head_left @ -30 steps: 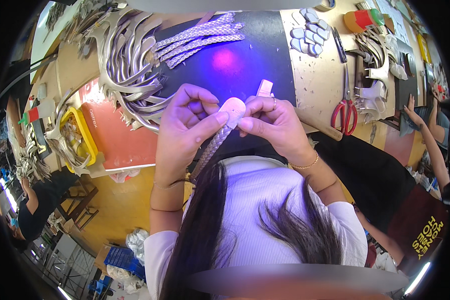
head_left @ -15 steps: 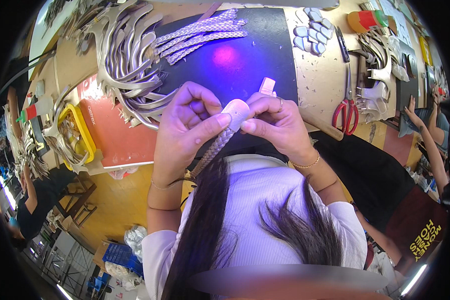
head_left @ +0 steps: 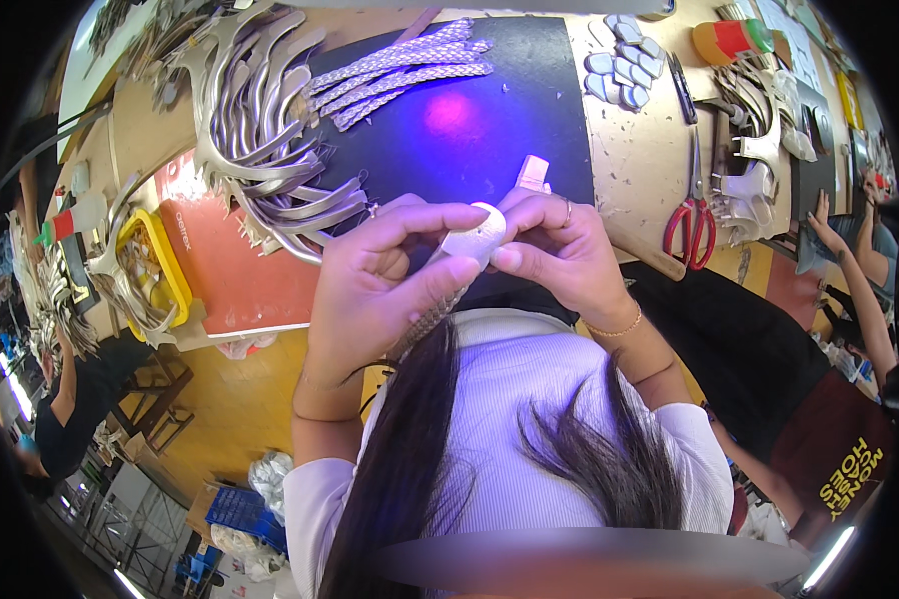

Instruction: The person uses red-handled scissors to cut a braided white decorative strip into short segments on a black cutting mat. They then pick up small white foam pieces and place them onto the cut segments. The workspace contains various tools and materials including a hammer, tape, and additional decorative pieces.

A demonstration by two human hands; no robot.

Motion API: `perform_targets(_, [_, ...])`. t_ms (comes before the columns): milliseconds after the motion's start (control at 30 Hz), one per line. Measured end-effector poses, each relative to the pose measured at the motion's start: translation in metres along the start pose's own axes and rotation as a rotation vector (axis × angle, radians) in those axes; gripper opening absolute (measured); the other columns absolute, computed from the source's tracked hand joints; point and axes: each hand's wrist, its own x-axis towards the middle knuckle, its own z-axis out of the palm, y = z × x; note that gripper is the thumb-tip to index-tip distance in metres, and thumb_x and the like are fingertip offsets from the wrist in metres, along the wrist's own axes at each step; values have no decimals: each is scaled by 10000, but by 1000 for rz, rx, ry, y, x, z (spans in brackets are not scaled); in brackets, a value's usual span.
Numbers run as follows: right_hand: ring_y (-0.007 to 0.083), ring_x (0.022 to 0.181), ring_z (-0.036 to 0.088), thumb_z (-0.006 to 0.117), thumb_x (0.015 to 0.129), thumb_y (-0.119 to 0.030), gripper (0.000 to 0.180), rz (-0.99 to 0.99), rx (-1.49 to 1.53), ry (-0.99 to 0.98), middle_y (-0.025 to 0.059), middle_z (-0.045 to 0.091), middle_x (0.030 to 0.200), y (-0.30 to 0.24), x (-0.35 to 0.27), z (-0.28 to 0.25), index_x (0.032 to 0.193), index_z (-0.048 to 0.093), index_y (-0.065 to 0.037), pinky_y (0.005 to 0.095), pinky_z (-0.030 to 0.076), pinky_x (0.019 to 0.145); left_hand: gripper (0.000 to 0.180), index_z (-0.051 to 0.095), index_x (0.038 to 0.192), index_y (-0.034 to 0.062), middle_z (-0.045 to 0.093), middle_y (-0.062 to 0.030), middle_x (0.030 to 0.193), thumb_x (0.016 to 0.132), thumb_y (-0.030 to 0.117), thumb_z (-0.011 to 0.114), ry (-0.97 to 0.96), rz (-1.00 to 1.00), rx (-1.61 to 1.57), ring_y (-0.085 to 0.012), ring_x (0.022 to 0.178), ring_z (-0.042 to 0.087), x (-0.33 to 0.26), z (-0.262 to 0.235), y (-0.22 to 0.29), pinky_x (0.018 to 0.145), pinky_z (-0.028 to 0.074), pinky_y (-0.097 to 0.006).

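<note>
A braided strap [head_left: 433,317] with a smooth, rounded pale tab [head_left: 476,240] at its end is held up in front of my chest. My left hand [head_left: 385,270] pinches the tab between thumb and forefinger, and the braid runs down behind that hand toward my hair. From the other side, my right hand [head_left: 559,240] grips the tab's right edge with closed fingertips. A small pale block-like piece [head_left: 533,172] sticks up just beyond my right fingers; whether they touch it, I cannot tell.
Several braided strips [head_left: 405,70] lie on the dark mat [head_left: 539,110]. Silvery curved straps [head_left: 260,120] are heaped to the left, beside a red board [head_left: 240,260] and yellow tray [head_left: 175,260]. Red-handled scissors [head_left: 691,225], a wooden handle [head_left: 649,252] and small oval pieces [head_left: 624,65] lie right.
My left hand has shifted its grip, its forefinger now stretched over the tab's top. The tab has turned and tilted, and less of the braid shows. My right hand stays nearly still.
</note>
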Motion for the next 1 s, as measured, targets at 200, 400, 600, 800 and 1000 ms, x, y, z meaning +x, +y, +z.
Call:
perform_targets(200, [122, 917, 593, 695, 892, -20, 120, -59, -28, 1, 67, 633, 996, -2, -3, 5, 1007, 670, 5, 249, 485, 802, 383, 643, 1170, -66, 615, -95, 1073, 794, -118, 700, 63, -8, 112, -150, 1005, 601, -7, 7, 5, 908, 469, -281])
perform_targets(400, [133, 919, 603, 701, 879, -5, 128, -113, -135, -10, 79, 647, 996, -5, -5, 6, 1004, 675, 2, 259, 481, 821, 386, 652, 1163, -65, 627, -104, 1076, 783, -126, 681, 38, 50, 162, -150, 1005, 615, -7, 8, 4, 903, 482, -274])
perform_targets(600, [136, 901, 609, 712, 870, -6, 132, -115, -156, 8, 81, 652, 984, -5, -8, 8, 999, 683, -6, 259, 491, 785, 375, 671, 1143, -55, 637, -101, 1058, 775, -127, 678, 17, 129, 268, -144, 984, 621, -9, 7, 5, 884, 488, -264])
perform_targets(800, [126, 888, 601, 725, 860, -18, 146, -104, -174, -17, 65, 649, 978, -8, -4, 5, 1000, 685, -8, 264, 493, 792, 389, 678, 1145, -37, 648, -82, 1008, 764, -115, 699, -4, 160, 295, -135, 929, 630, -7, 4, 3, 845, 492, -250])
perform_targets(1000, [104, 876, 593, 748, 858, -82, 155, -25, -179, 6, 34, 645, 939, -9, 0, -3, 980, 687, -8, 257, 477, 774, 310, 695, 1081, 10, 646, -55, 907, 782, -61, 735, 44, -5, 287, -108, 847, 620, -5, 9, -7, 741, 499, -251])
